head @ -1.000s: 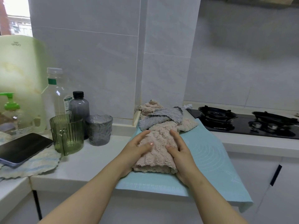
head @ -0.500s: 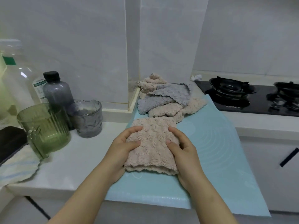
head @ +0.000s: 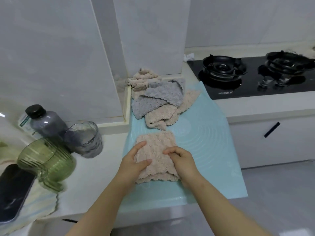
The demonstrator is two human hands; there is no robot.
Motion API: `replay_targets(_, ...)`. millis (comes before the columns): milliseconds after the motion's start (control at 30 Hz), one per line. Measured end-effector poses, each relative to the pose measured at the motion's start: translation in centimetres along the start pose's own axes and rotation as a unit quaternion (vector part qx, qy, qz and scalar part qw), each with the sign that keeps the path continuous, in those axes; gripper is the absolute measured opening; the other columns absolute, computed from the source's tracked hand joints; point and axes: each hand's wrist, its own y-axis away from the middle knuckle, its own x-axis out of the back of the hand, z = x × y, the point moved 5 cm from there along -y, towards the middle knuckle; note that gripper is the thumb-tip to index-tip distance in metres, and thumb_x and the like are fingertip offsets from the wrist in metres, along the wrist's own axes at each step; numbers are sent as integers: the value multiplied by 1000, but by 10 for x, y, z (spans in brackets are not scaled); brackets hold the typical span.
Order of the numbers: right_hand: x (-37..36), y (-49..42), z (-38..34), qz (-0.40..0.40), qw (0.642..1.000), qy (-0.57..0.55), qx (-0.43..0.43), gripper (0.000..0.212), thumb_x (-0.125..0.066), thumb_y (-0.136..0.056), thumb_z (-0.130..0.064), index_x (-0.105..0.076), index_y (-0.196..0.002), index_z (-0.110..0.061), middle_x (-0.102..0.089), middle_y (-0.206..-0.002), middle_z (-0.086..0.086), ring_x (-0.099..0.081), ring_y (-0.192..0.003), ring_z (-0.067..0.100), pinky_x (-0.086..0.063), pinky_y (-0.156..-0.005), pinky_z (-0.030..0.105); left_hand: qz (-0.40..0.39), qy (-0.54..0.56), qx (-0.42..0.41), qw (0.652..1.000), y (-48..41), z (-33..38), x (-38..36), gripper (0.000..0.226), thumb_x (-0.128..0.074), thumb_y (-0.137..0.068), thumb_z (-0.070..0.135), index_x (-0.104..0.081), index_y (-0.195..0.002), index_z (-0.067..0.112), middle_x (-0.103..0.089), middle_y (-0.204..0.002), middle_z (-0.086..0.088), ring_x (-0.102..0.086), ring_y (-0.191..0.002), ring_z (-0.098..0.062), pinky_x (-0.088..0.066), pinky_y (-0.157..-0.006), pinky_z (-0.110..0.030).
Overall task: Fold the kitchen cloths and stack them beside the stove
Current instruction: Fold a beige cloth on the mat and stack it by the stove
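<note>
The pale blue silicone mat [head: 209, 142] is bare along its right side, down to its front lip. On its near half lies your folded beige fleece cloth [head: 157, 150], with its scalloped edges layered. Your left hand [head: 134, 161] presses it flat-fingered; your right hand [head: 181, 160] pinches it with curled fingers.

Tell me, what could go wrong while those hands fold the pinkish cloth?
1. The blue mat seems to hang over the counter's front edge, so tugging the pinkish cloth toward you might slide both off.
2. The unfolded pile lies close to the stove; a cloth could land on a burner.
3. The green jug and grey cup stand near the left arm; a wide elbow swing might knock them.
</note>
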Motion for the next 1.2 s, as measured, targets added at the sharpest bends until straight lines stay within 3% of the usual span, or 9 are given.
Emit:
replay_targets(67,7,2,1,13,1000,7,-6,31,-47,-92,-1,-70,-77,-17,-67,-100,-1,-62,-98,16,-54,-82,28,-16,-21,9,1000,-1,3,-6,53,-61,-84,-5,-56,-113,39,-47,-132,6,-51,-117,-11,-52,-90,-25)
replay_targets(167,30,7,-1,45,999,-4,-16,28,-47,-93,-1,-68,-85,-18,-63,-102,-5,-60,-94,8,-50,-78,19,-36,-51,8,998,-7,16,-29,51,-58,-85,-7,-54,-119,31,-47,-131,5,-50,-111,-8,-50,-77,-9)
replay_targets(300,87,10,-10,74,995,-55,-46,22,-50,-93,-5,-65,-98,-20,-63,-115,3,-62,-104,19,-51,-94,35,-104,-70,27,992,-21,32,-86,47,-55,-88,-4,-53,-118,32,-52,-128,0,-57,-108,-14,-52,-80,-17)
replay_targets(367,124,11,-23,85,993,-69,-42,21,-52,-92,-7,-63,-102,-22,-63,-116,5,-62,-103,20,-50,-94,37,-144,-80,41,985,-28,38,-123,38,-58,-89,4,-55,-116,31,-55,-126,-1,-61,-104,-14,-53,-83,-23)
replay_targets(467,188,13,-42,94,988,-123,-25,26,-54,-91,-9,-60,-113,-24,-64,-115,7,-64,-101,21,-53,-89,38,-165,-90,40,981,-38,47,-190,31,-62,-88,14,-57,-114,30,-57,-124,0,-62,-103,-14,-51,-87,-25)
replay_targets(633,321,16,-61,105,977,-180,-46,34,-50,-94,-14,-52,-124,-29,-65,-115,5,-64,-100,22,-54,-69,33,-183,-66,49,980,-55,55,-334,34,-64,-85,6,-57,-110,29,-59,-118,-6,-62,-99,-21,-54,-79,-30)
replay_targets(800,461,17,-79,137,974,-170,-64,34,-48,-94,-15,-50,-126,-28,-66,-112,3,-65,-90,20,-51,-58,29,-203,-30,72,976,-60,57,-477,37,-61,-84,-1,-59,-107,28,-59,-119,-9,-62,-103,-27,-53,-88,-39)
replay_targets(967,564,3,-94,166,965,-198,-44,35,-50,-93,-11,-51,-123,-27,-67,-107,5,-66,-92,22,-54,-67,34,-191,-5,86,978,-74,67,-583,37,-60,-85,-2,-58,-112,23,-58,-116,-9,-62,-87,-22,-53,-71,-31)
replay_targets(1200,678,-45,-129,195,965,-176,-5,29,-51,-91,-7,-57,-107,-29,-68,-102,1,-65,-88,20,-54,-78,38,-210,-35,40,976,-133,100,-704,29,-60,-85,6,-58,-99,32,-57,-120,-6,-61,-102,-26,-52,-70,-30)
